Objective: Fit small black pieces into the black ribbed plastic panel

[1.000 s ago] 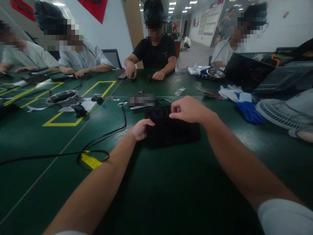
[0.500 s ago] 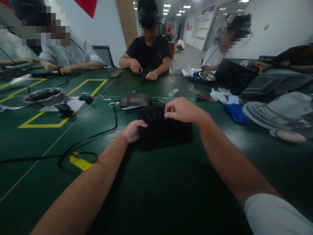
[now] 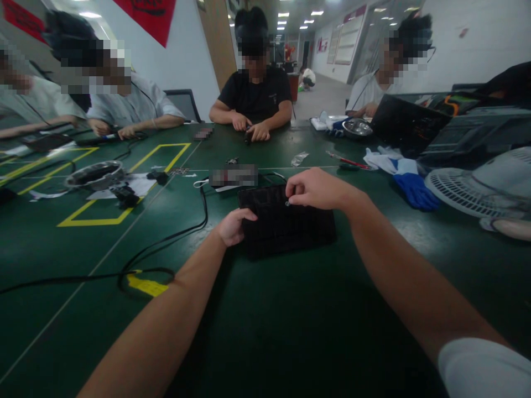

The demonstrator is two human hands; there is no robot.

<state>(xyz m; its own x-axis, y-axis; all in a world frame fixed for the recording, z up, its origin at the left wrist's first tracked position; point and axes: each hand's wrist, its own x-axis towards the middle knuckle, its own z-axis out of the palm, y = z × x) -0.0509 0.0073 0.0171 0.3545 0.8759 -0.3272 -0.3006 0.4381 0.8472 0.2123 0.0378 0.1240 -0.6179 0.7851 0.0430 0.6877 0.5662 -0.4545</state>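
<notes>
Tray (image 3: 296, 229) beneath right fingers (image 3: 299, 198), narrow around tiny shiny piece (image 3: 287, 204); left edge in grip of left fingers (image 3: 248, 214).

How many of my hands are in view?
2: left hand gripping the black tray at its left end, right hand over its far side, pinching a small shiny bit.

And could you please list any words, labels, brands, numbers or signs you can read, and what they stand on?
No text is readable.
Red banner: blurred, cut off.
Yellow cable tag: any print too blurred.
Black shirt: print too small.
Wall boards: too small.
Black rectangular object: nothing readable.
</notes>
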